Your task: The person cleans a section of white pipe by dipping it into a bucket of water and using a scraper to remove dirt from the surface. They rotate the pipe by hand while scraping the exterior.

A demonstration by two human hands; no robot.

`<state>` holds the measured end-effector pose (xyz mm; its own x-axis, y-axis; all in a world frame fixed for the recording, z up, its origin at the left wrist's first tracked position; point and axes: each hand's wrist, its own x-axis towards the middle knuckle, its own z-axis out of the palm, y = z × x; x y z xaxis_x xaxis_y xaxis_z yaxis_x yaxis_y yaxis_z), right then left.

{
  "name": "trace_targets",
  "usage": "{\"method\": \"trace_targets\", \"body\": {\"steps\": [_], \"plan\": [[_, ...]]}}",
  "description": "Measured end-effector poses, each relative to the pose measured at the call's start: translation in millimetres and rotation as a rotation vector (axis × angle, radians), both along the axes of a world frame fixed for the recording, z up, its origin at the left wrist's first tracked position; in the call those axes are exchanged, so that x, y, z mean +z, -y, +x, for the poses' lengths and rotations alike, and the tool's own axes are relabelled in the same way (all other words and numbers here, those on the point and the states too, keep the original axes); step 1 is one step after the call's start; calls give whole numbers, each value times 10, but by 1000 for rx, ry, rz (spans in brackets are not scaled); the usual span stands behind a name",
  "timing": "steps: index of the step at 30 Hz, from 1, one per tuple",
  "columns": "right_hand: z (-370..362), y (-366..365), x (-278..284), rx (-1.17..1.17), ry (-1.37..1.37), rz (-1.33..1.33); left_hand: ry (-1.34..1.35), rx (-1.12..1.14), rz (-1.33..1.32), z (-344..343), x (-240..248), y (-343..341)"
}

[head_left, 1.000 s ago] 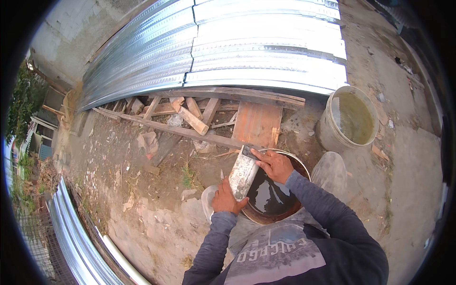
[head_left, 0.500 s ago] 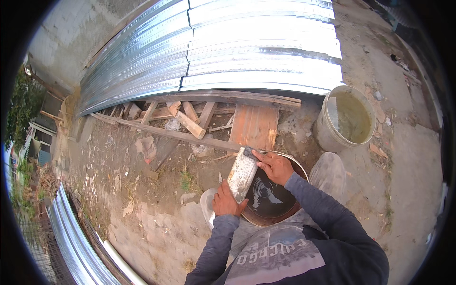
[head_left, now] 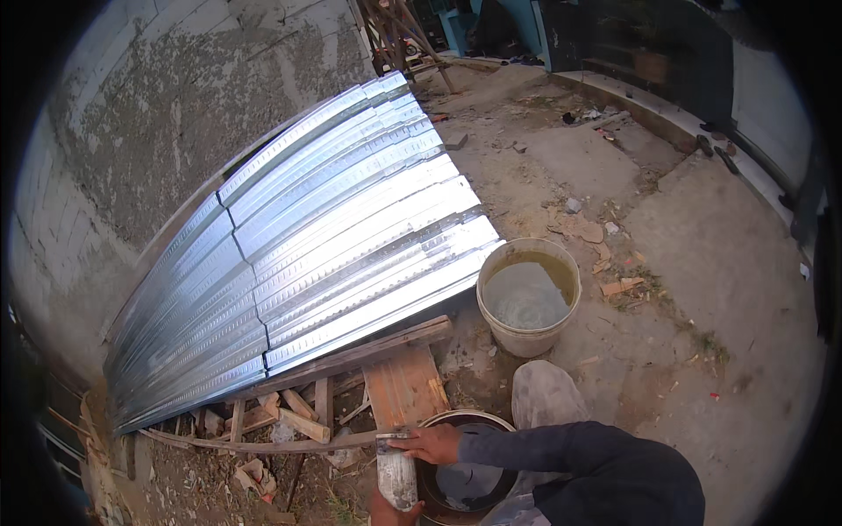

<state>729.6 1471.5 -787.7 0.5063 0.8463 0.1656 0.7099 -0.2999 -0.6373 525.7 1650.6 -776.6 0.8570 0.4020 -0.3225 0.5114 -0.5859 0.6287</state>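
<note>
A worn, whitish oblong block [head_left: 397,480] lies along the left rim of a round dark basin [head_left: 504,430] that holds dark water. My left hand [head_left: 392,511] grips its near end, partly cut off by the picture's lower edge. With bent fingers, my right hand [head_left: 438,444] presses a small dark grey piece [head_left: 392,435] against the block's far end. What that piece is cannot be made out. My knee [head_left: 548,394] in dusty trousers is just right of the basin.
A bucket [head_left: 529,331] of cloudy water stands beyond my knee. Ribbed metal sheets [head_left: 351,228] are stacked along the rough wall [head_left: 219,96]. In front lie timber offcuts [head_left: 303,425] and a reddish-brown board [head_left: 403,386]. Sandals [head_left: 715,151] lie far right.
The view has swung up and right, so hands and basin appear lower and the far wall and yard show. Both hands stay on the block.
</note>
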Motion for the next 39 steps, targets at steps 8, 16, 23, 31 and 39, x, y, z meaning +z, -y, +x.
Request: {"method": "trace_targets", "body": {"steps": [8, 16, 23, 31, 39], "plan": [[-36, 161, -163, -114, -95, 26, -183, -20, 297, 51, 152, 312], [-37, -102, -2, 86, -116, -160, 269, -221, 21, 127, -140, -183], [19, -26, -114, 123, -139, -95, 214, -207, 29, 451, -33, 20], [-68, 62, -23, 86, -187, -39, 191, -136, 31, 430, 17, 102], [-158, 14, 50, 17, -98, -28, 105, 18, 67, 58, 151, 118]]}}
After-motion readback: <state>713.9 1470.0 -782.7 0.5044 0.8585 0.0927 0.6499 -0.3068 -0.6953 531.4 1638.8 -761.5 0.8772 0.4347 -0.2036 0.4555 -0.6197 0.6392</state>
